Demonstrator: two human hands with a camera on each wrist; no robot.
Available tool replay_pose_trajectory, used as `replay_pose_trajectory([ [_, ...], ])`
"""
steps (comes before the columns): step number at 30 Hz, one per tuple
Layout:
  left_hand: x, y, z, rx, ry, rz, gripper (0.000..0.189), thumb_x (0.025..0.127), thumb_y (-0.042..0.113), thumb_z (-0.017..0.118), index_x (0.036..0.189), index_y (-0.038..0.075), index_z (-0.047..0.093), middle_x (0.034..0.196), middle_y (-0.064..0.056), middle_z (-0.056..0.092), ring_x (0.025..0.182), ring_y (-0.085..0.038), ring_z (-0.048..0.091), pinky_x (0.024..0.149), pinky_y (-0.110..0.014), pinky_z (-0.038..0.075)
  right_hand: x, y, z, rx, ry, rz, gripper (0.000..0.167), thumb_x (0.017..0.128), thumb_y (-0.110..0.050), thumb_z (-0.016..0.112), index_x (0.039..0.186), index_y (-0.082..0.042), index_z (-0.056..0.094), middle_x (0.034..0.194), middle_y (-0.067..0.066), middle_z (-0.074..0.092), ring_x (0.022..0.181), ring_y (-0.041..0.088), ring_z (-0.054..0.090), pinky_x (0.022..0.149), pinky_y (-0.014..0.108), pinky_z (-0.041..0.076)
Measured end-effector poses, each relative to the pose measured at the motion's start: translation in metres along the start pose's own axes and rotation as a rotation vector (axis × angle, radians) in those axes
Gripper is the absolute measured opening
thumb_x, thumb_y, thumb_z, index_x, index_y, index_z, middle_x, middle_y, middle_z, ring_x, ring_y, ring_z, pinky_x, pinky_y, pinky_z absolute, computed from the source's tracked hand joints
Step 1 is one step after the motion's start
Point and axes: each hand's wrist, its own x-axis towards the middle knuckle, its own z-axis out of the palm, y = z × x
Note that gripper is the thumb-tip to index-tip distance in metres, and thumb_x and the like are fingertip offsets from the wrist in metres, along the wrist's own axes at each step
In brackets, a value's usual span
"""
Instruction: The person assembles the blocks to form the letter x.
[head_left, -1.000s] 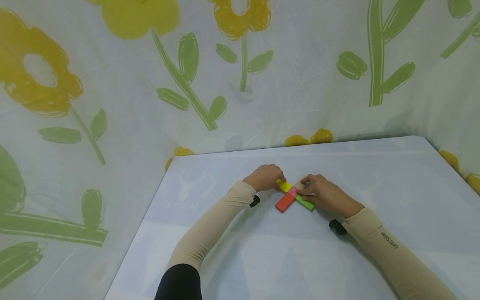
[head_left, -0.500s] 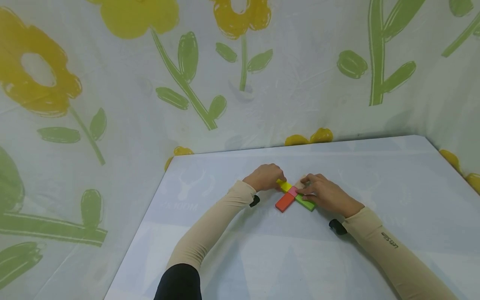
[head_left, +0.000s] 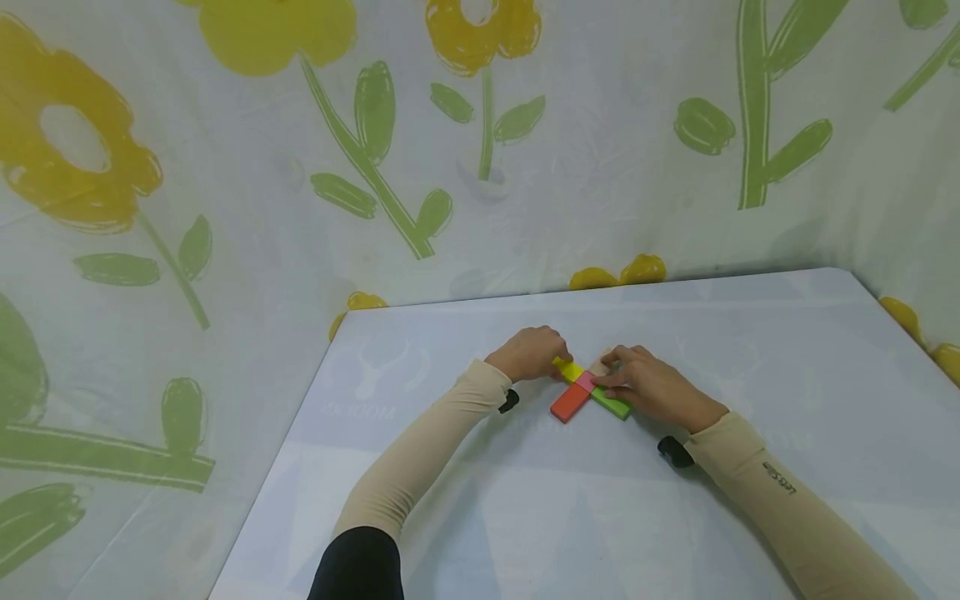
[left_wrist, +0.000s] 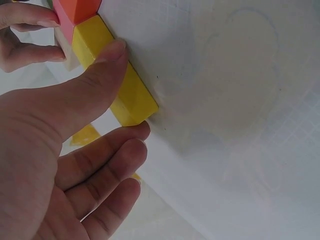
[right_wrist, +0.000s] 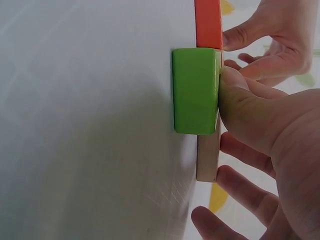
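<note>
Several wooden building blocks lie on the table as a cross. A small pink block [head_left: 586, 381] sits in the middle, with an orange-red block [head_left: 570, 404], a green block [head_left: 611, 405], a yellow block [head_left: 569, 372] and a plain wood block [right_wrist: 207, 157] around it. My left hand [head_left: 527, 353] grips the yellow block: thumb along its side, a fingertip at its outer end. My right hand [head_left: 654, 387] has its thumb at the green block and one fingertip on the pink block. Its other fingers reach to the plain block, which they partly cover in the head view.
The white table [head_left: 480, 517] reaches back to a hanging cloth [head_left: 585, 167] printed with yellow flowers. The table's back edge runs a short way behind the hands. Both forearms wear beige sleeves [head_left: 420, 450], and a black wrist camera [head_left: 676, 453] hangs under the right wrist.
</note>
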Motion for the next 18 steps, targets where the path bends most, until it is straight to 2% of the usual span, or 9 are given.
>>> replay_pose_trajectory([
  [18,0.0013,-0.0008,0.0002,0.004,-0.002,0.007,0.040,0.091,0.030,0.079,0.129,0.019,0.075,0.125,0.002,0.075,0.113,-0.014,0.067,0.103,-0.026,0.054,0.0004,-0.0018,-0.0001,-0.003,0.002,0.011,0.032,0.087,-0.010,0.081,0.119,-0.010,0.079,0.126,0.015,0.066,0.115,0.037,0.060,0.097,0.054,0.055],
])
